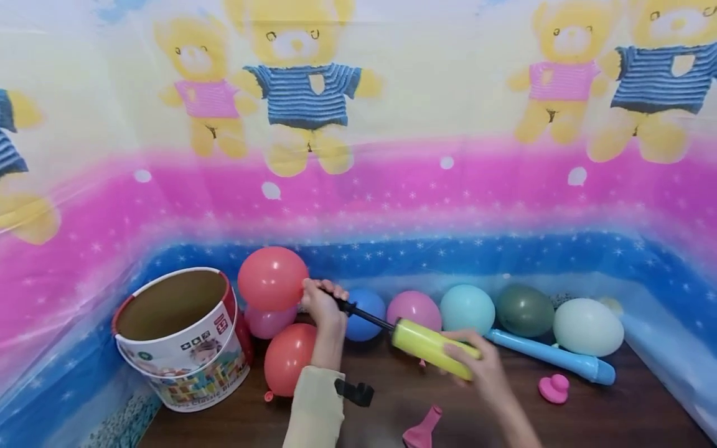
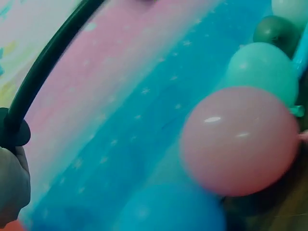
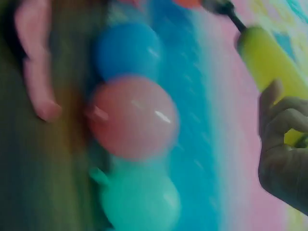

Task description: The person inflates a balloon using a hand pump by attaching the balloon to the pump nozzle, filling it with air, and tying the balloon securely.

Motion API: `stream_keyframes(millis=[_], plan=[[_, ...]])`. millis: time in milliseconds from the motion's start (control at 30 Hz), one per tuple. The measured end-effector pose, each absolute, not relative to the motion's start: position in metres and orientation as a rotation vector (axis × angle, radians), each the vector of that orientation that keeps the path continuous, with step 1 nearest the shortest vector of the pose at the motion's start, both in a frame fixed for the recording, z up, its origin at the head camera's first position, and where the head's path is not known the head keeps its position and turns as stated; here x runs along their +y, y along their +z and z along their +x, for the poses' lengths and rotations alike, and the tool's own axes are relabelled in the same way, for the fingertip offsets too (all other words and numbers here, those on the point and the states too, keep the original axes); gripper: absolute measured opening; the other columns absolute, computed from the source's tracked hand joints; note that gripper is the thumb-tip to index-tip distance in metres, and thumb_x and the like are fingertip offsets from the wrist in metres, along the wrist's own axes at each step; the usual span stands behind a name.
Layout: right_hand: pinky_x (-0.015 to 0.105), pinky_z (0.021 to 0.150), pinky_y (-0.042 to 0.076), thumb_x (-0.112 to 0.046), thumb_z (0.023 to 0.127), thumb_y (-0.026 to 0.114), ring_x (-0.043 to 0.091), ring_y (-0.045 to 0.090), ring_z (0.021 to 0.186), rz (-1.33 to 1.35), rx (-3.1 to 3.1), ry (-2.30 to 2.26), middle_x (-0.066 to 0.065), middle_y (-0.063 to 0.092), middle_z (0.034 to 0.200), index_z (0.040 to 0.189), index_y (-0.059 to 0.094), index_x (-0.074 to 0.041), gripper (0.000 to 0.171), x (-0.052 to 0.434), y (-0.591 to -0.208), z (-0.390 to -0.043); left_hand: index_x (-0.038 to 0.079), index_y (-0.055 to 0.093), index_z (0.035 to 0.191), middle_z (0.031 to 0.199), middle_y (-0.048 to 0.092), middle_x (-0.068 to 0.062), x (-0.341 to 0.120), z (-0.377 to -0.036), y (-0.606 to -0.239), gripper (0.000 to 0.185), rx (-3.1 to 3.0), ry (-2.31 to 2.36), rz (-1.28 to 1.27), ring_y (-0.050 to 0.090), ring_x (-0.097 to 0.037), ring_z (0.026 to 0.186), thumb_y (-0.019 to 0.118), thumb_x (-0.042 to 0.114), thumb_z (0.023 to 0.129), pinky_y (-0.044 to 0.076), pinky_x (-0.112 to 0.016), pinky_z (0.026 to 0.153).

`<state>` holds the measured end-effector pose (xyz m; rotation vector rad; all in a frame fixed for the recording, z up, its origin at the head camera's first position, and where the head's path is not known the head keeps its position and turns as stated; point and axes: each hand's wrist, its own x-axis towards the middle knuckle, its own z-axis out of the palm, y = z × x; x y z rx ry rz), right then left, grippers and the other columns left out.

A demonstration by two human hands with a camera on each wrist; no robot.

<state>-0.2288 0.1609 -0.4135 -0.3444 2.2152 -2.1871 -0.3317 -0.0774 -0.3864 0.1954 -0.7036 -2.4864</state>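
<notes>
1. Left of everything stood a toy bucket [image 1: 179, 339], mouth open, well clear of the fingers.
2. The left hand [image 1: 323, 305] had its fingers curled tight round the pump's black nozzle end, pinching the neck of a red balloon [image 1: 272, 279] that swelled just beyond them.
3. The right hand [image 1: 476, 367] wrapped its fingers round the yellow pump [image 1: 431, 345] body, its rod drawn out.
4. I judged inflation was under way; next called for a push of the barrel toward the left fingers.
5. Past the right fingers, a blue pump [image 1: 551, 358] lay on the counter [image 1: 616, 417].
</notes>
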Motion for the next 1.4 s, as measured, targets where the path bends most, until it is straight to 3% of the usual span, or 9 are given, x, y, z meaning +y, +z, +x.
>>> stream_keyframes(millis=[233,400,567,700,867,1067,1233,1400], plan=[[0.02,0.047,0.044,-0.019,0.098,0.056,0.008,0.054,0.05,-0.376,2.077,-2.239,0.004,0.069,0.072,0.128,0.049,0.0,0.036,0.122,-0.436,-0.249,0.014,0.036,0.076,0.053,0.043,0.003,-0.057,-0.324,-0.396,0.039,-0.873,-2.485,0.148,0.041,-0.01,0.041,0.027,0.034,0.108,0.039,-0.023,0.041],[0.021,0.053,0.047,-0.023,0.1,0.053,0.009,0.057,0.055,-0.36,1.921,-2.166,0.005,0.071,0.08,0.131,0.048,-0.008,0.035,0.144,-0.447,-0.249,0.013,0.039,0.075,0.054,0.054,0.002,-0.073,-0.32,-0.401,0.039,-0.976,-2.446,0.122,0.054,-0.011,0.042,0.027,0.028,0.108,0.053,-0.028,0.049],[0.024,0.058,0.051,-0.027,0.101,0.051,0.012,0.061,0.062,-0.314,1.941,-2.054,0.007,0.073,0.084,0.12,0.057,-0.023,0.021,0.18,-0.459,-0.258,0.013,0.042,0.07,0.057,0.062,0.004,-0.095,-0.319,-0.4,0.04,-1.109,-2.388,0.139,0.06,-0.007,0.049,0.031,0.023,0.108,0.055,-0.023,0.056],[0.028,0.067,0.054,-0.031,0.101,0.049,0.015,0.066,0.075,-0.314,1.981,-1.904,0.006,0.074,0.091,0.127,0.054,-0.016,0.031,0.199,-0.47,-0.27,0.012,0.043,0.07,0.062,0.066,0.006,-0.1,-0.315,-0.403,0.041,-1.303,-2.4,0.124,0.062,-0.006,0.054,0.03,0.018,0.108,0.055,-0.02,0.062],[0.037,0.075,0.055,-0.04,0.098,0.053,0.022,0.065,0.09,-0.185,2.153,-1.718,0.011,0.066,0.11,0.132,0.049,-0.003,0.05,0.206,-0.485,-0.283,0.013,0.047,0.07,0.073,0.071,0.007,-0.1,-0.309,-0.407,0.042,-1.38,-2.465,0.086,0.063,-0.007,0.062,0.031,0.022,0.108,0.055,-0.024,0.071],[0.038,0.074,0.051,-0.043,0.091,0.063,0.025,0.054,0.102,-0.045,2.364,-1.55,0.017,0.055,0.125,0.124,0.06,-0.009,0.047,0.205,-0.509,-0.292,0.014,0.053,0.071,0.089,0.072,0.005,-0.097,-0.303,-0.412,0.043,-1.451,-2.55,0.019,0.064,-0.007,0.073,0.035,0.027,0.107,0.055,-0.027,0.077],[0.045,0.088,0.051,-0.036,0.088,0.069,0.032,0.057,0.114,-0.042,2.604,-1.407,0.017,0.063,0.124,0.114,0.066,-0.006,0.04,0.205,-0.517,-0.296,0.015,0.061,0.072,0.105,0.072,0.001,-0.094,-0.3,-0.413,0.043,-1.46,-2.609,-0.024,0.064,-0.006,0.08,0.038,0.03,0.106,0.055,-0.025,0.079],[0.05,0.093,0.052,-0.026,0.091,0.068,0.037,0.061,0.112,-0.053,2.815,-1.407,0.021,0.065,0.12,0.117,0.063,0.0,0.037,0.191,-0.502,-0.289,0.018,0.065,0.074,0.126,0.065,-0.007,-0.089,-0.297,-0.414,0.044,-1.472,-2.663,-0.043,0.064,-0.007,0.092,0.038,0.028,0.106,0.053,-0.026,0.086]])
